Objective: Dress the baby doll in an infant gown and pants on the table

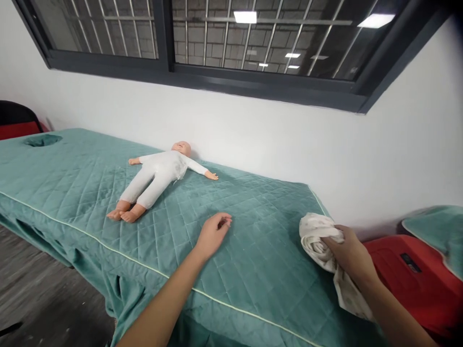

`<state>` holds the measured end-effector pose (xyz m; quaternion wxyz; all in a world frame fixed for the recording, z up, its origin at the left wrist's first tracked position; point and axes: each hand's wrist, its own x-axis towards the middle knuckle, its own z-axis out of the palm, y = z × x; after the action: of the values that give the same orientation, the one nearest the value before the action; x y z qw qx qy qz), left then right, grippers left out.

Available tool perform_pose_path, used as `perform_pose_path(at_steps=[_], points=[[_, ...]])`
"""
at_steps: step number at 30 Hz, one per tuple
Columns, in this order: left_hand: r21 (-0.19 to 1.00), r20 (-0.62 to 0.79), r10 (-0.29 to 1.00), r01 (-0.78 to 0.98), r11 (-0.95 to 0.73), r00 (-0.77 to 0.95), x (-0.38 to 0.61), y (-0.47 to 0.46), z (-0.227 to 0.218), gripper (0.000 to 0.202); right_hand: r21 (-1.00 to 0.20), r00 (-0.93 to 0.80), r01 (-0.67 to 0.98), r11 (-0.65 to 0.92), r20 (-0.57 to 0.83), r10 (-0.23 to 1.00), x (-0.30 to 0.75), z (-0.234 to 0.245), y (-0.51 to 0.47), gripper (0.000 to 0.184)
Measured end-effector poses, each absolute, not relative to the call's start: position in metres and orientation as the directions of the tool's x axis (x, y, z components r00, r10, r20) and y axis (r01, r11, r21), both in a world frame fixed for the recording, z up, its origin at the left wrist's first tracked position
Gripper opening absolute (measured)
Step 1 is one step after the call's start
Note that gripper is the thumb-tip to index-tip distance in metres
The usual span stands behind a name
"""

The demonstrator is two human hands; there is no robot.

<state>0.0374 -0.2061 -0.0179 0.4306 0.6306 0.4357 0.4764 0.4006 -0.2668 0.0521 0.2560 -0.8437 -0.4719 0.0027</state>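
My right hand [351,253] grips a bunched, off-white cloth [318,238] near the right end of the padded bed. The cloth is partly rolled, and a loose end hangs below my wrist. Over the middle of the green quilted cover [260,260], my left hand [212,236] holds nothing; its fingers are loosely curled, with a gap between thumb and fingers. Farther left lies a baby doll [159,173] on its back, dressed in a white suit. Its arms are spread, its bare feet point toward the near edge, and its head is close to the wall.
A red chair or case [408,274] stands beyond the bed's right end, with green fabric [439,236] over part of it. The white wall [253,130] and barred window [253,38] border the far side. A face hole [43,140] shows at far left.
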Motion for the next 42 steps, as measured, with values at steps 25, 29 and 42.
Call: perform_pose_path(at_steps=[25, 29, 42], points=[[0.945, 0.328, 0.939, 0.052, -0.324, -0.106, 0.031, -0.212, -0.025, 0.07, -0.296, -0.029, 0.931, 0.211, 0.518, 0.855, 0.19, 0.101, -0.167, 0.034], [0.971, 0.22, 0.965, -0.06, -0.23, -0.14, 0.025, -0.211, -0.019, 0.053, -0.219, 0.053, 0.974, 0.055, 0.458, 0.887, 0.195, 0.103, -0.165, 0.03], [0.758, -0.04, 0.995, -0.651, -0.029, -0.091, 0.026, -0.209, -0.017, 0.043, -0.802, -0.116, 0.553, 0.227, 0.196, 0.974, 0.185, 0.066, -0.185, 0.053]])
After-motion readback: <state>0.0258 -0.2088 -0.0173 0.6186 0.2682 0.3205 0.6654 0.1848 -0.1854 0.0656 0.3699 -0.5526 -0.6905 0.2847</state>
